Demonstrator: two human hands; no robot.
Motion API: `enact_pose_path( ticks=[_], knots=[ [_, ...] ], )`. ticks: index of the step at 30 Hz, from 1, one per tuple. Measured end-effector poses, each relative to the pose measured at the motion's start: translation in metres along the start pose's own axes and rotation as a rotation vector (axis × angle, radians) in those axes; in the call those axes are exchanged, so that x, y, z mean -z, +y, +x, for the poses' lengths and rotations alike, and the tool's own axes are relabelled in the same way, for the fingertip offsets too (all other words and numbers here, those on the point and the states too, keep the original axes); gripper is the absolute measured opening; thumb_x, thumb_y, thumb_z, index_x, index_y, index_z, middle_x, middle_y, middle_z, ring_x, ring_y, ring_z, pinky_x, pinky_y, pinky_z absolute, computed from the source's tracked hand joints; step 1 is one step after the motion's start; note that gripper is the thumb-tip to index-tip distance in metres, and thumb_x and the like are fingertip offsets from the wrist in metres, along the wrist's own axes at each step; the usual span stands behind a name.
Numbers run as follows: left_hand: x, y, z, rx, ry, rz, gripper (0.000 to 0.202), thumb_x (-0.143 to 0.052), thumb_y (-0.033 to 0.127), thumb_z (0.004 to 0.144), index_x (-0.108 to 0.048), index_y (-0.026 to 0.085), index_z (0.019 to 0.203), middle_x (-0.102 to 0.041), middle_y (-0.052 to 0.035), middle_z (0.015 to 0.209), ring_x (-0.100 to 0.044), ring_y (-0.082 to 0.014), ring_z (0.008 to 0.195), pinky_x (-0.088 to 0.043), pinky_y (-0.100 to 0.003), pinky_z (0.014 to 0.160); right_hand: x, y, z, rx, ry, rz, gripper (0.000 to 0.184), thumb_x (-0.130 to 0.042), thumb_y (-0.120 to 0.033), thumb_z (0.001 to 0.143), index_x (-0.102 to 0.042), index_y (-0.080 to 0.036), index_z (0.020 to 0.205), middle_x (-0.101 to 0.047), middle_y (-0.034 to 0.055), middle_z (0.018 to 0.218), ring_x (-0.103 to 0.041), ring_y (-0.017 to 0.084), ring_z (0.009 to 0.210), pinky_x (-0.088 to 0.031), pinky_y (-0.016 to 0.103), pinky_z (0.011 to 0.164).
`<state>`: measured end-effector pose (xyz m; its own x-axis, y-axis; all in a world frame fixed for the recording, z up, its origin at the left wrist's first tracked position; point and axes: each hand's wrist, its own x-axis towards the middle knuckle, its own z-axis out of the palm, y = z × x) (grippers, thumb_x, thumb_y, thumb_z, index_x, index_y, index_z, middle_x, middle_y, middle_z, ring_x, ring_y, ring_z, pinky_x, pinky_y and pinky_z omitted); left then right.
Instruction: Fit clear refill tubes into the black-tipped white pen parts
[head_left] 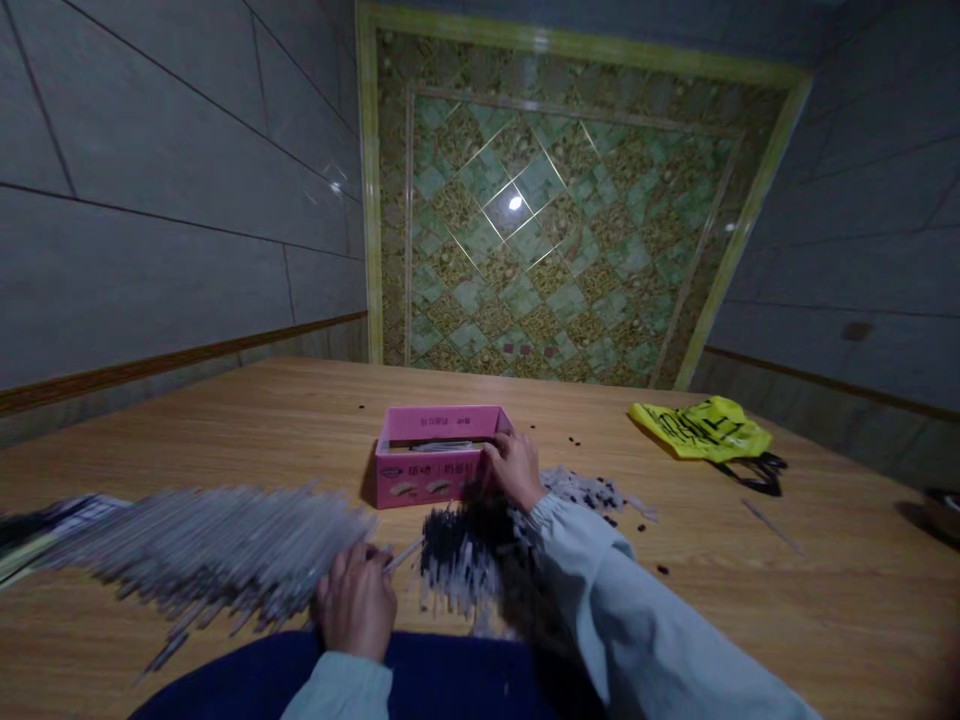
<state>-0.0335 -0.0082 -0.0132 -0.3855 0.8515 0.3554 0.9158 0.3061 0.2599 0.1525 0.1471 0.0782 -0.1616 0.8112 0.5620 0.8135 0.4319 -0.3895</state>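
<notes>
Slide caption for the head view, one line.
Right hand at the pink box, left hand by the right end of the grey sticks, yellow bag far right.

Pink open-top box (431, 485) upright w/ thin pale pcs (444, 446) inside, grey sticks (225, 545) heaped L.

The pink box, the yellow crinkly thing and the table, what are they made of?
Pink box: probably printed cardboard, since its walls look thin, flat and straight-edged.
Yellow crinkly thing: likely thin plastic, because it lies in creases, though cloth is possible.
Table: smooth wood or a wood-look surface; the grain streaks show, but I can't tell which.
</notes>
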Motion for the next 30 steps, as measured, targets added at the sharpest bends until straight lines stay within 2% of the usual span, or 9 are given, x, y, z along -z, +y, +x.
enact_pose_path(
  ticks=[5, 7, 9, 11, 14, 16, 18, 23, 30],
  knots=[
    [0.007, -0.002, 0.003, -0.009, 0.149, -0.114, 0.027, -0.048, 0.016, 0.078, -0.07, 0.021, 0.092, -0.064, -0.0106, 0.1, -0.052, -0.029, 0.094, -0.036, -0.039, 0.073, 0.025, 0.016, -0.051, 0.081, -0.026, 0.13, 0.017, -0.055, -0.024, 0.083, -0.066, -0.019, 0.094, -0.063, 0.0054, 0.099, -0.055, 0.019, 0.096, -0.041, 0.027, 0.083],
    [0.007, -0.001, 0.005, -0.05, 0.221, -0.294, 0.024, -0.046, 0.02, 0.08, -0.068, 0.019, 0.092, -0.064, -0.0108, 0.097, -0.054, -0.0273, 0.091, -0.039, -0.037, 0.076, 0.032, 0.026, -0.076, 0.086, -0.074, 0.178, 0.015, -0.056, -0.023, 0.081, -0.067, -0.019, 0.09, -0.064, 0.0047, 0.092, -0.058, 0.018, 0.088, -0.044, 0.026, 0.077],
    [0.004, 0.004, 0.005, -0.061, 0.232, -0.56, 0.02, -0.049, 0.025, 0.08, -0.064, 0.019, 0.09, -0.065, -0.0101, 0.093, -0.058, -0.0242, 0.084, -0.043, -0.034, 0.074, 0.037, 0.036, -0.097, 0.047, -0.141, 0.245, 0.013, -0.058, -0.022, 0.079, -0.067, -0.016, 0.087, -0.064, 0.0055, 0.086, -0.058, 0.019, 0.082, -0.044, 0.027, 0.073],
    [0.002, 0.012, 0.003, -0.002, 0.135, -0.857, 0.019, -0.055, 0.031, 0.077, -0.061, 0.019, 0.09, -0.066, -0.0079, 0.085, -0.061, -0.0209, 0.07, -0.046, -0.031, 0.064, 0.042, 0.044, -0.114, 0.01, -0.2, 0.244, 0.015, -0.057, -0.021, 0.078, -0.067, -0.016, 0.088, -0.063, 0.0057, 0.084, -0.058, 0.019, 0.08, -0.043, 0.027, 0.071],
    [0.0, 0.029, -0.005, 0.11, -0.165, -1.297, 0.027, -0.061, 0.038, 0.072, -0.056, 0.019, 0.09, -0.065, -0.0043, 0.077, -0.054, -0.0137, 0.046, -0.042, -0.025, 0.042, 0.049, 0.051, -0.129, -0.019, -0.265, 0.119, 0.015, -0.055, -0.02, 0.077, -0.068, -0.017, 0.085, -0.063, 0.0053, 0.082, -0.058, 0.019, 0.078, -0.039, 0.026, 0.068],
    [0.002, 0.04, -0.011, 0.168, -0.354, -1.528, 0.028, -0.064, 0.04, 0.071, -0.054, 0.018, 0.086, -0.064, -0.0032, 0.074, -0.049, -0.0096, 0.041, -0.038, -0.022, 0.037, 0.053, 0.053, -0.133, -0.017, -0.307, -0.027, 0.014, -0.055, -0.017, 0.074, -0.068, -0.018, 0.077, -0.063, 0.0051, 0.08, -0.057, 0.019, 0.076, -0.036, 0.026, 0.065],
    [0.003, 0.048, -0.016, 0.247, -0.465, -1.659, 0.03, -0.068, 0.038, 0.068, -0.053, 0.017, 0.084, -0.064, -0.0027, 0.072, -0.05, -0.0082, 0.043, -0.036, -0.019, 0.037, 0.054, 0.054, -0.135, -0.002, -0.35, -0.168, 0.013, -0.056, -0.015, 0.071, -0.068, -0.019, 0.07, -0.064, 0.0054, 0.077, -0.057, 0.019, 0.075, -0.033, 0.026, 0.064],
    [0.004, 0.055, -0.018, 0.336, -0.547, -1.742, 0.034, -0.072, 0.033, 0.064, -0.053, 0.016, 0.086, -0.065, -0.0029, 0.072, -0.052, -0.0072, 0.045, -0.036, -0.018, 0.04, 0.053, 0.05, -0.138, 0.032, -0.419, -0.312, 0.012, -0.057, -0.019, 0.07, -0.069, -0.02, 0.069, -0.065, 0.0069, 0.078, -0.057, 0.021, 0.08, -0.028, 0.029, 0.066],
    [0.008, 0.057, -0.018, 0.386, -0.529, -1.764, 0.038, -0.074, 0.032, 0.061, -0.052, 0.015, 0.086, -0.065, -0.0027, 0.07, -0.052, -0.0076, 0.045, -0.038, -0.019, 0.04, 0.05, 0.047, -0.14, 0.039, -0.46, -0.375, 0.017, -0.053, -0.014, 0.073, -0.069, -0.02, 0.074, -0.064, 0.0078, 0.082, -0.055, 0.021, 0.083, -0.025, 0.031, 0.069]
  ],
)
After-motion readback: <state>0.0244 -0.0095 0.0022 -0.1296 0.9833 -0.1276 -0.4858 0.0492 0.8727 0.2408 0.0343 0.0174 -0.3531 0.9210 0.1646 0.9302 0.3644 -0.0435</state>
